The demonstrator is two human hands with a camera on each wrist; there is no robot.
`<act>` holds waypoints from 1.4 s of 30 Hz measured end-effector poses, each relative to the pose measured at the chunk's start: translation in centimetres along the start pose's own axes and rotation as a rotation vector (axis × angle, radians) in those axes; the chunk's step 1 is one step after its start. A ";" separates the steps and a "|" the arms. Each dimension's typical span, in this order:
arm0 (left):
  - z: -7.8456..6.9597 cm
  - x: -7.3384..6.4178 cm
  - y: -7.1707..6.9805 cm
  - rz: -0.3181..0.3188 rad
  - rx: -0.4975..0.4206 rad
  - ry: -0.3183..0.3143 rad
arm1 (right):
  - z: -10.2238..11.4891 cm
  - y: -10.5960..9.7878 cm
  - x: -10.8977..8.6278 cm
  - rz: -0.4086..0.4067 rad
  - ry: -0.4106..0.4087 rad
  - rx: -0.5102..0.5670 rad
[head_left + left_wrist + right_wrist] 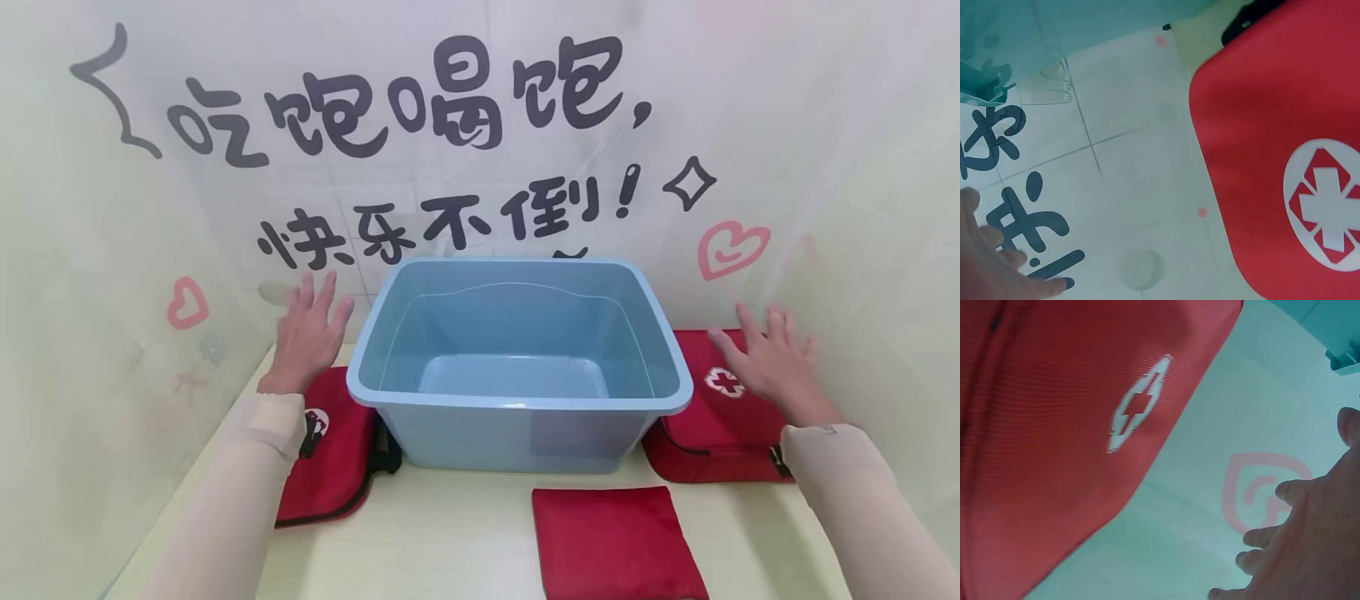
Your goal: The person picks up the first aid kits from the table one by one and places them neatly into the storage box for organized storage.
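My left hand [306, 337] is raised with its fingers spread, left of a blue plastic tub [517, 433]. Below its wrist lies a red first-aid bag [337, 450] with a round white emblem, partly covered by my sleeve. On the tub's other side, my right hand [776, 367] hovers over a second red first-aid bag [720, 437] with a white-edged cross; its fingers are spread too. Neither hand holds anything. In the left wrist view the fingers [997, 250] show at lower left, apart from the bag [1241, 112]. The right wrist view shows the second bag [1072, 437] beside the hand [1316, 537].
A flat red pouch [615, 542] lies on the pale table [450, 533] in front of the tub. Behind the tub hangs a white curtain [420, 50] with dark writing and pink hearts, and it closes in both sides as well.
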State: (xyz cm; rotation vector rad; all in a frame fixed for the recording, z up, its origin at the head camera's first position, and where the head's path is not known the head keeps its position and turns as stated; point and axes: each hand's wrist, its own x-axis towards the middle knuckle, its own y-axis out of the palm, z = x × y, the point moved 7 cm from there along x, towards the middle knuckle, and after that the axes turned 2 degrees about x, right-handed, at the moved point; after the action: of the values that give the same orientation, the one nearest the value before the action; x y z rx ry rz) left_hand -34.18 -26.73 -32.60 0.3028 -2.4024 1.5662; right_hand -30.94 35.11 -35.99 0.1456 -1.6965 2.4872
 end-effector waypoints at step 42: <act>-2.5 0.2 3.3 0.435 -0.575 0.033 | -9.7 2.5 -7.3 0.226 0.209 0.216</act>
State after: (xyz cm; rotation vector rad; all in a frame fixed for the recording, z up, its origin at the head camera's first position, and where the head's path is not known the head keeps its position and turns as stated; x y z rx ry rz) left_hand -35.19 -23.12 -34.43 -0.3757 -2.8788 0.9167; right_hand -24.25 42.84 -42.89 -0.2924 -1.4312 2.7291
